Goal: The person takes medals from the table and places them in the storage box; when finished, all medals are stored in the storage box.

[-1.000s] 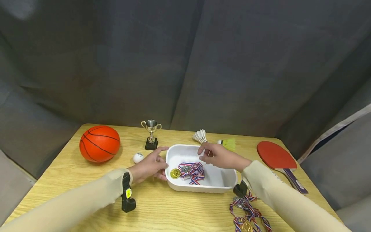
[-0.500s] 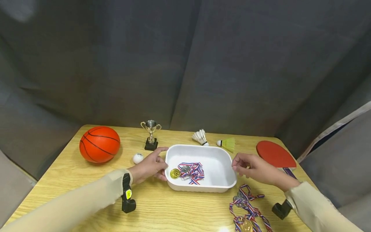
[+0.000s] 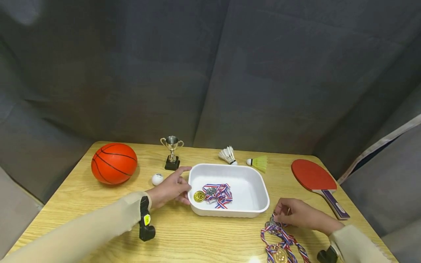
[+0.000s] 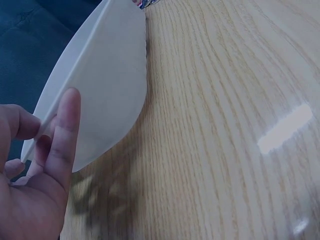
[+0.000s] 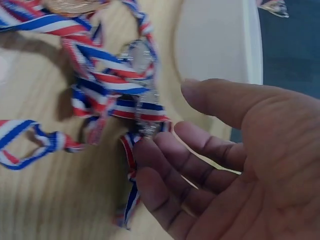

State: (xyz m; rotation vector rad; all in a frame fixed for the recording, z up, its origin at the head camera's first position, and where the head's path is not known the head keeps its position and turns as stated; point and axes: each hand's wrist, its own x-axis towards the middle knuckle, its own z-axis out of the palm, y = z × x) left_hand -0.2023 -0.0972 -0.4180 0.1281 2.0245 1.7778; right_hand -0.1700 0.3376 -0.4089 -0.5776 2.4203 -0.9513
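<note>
In the head view a white plastic tray (image 3: 248,193) contains a gold medal (image 3: 199,196) and a silver medal (image 3: 211,191) on a striped ribbon. My left hand (image 3: 171,188) grips the tray's left end, with its digits at the rim and outer wall in the left wrist view. To the right of the tray lies a tangle of red, white and blue ribbons (image 3: 287,239) with a gold medal (image 3: 280,255) and silver ones. My right hand (image 3: 300,215) reaches down there; in the right wrist view its fingertips are at a silver medal (image 5: 146,117), thumb held apart.
Left of the tray are a basketball (image 3: 114,163), a small trophy cup (image 3: 172,153) and a white ping-pong ball (image 3: 157,179). Behind it lie a white shuttlecock (image 3: 227,155) and a yellow shuttlecock (image 3: 258,163). A red table tennis paddle (image 3: 312,175) is at right.
My right hand has moved from above the tray, past its right end, down to the ribbons and medals on the table. The left hand and tray have stayed put.
</note>
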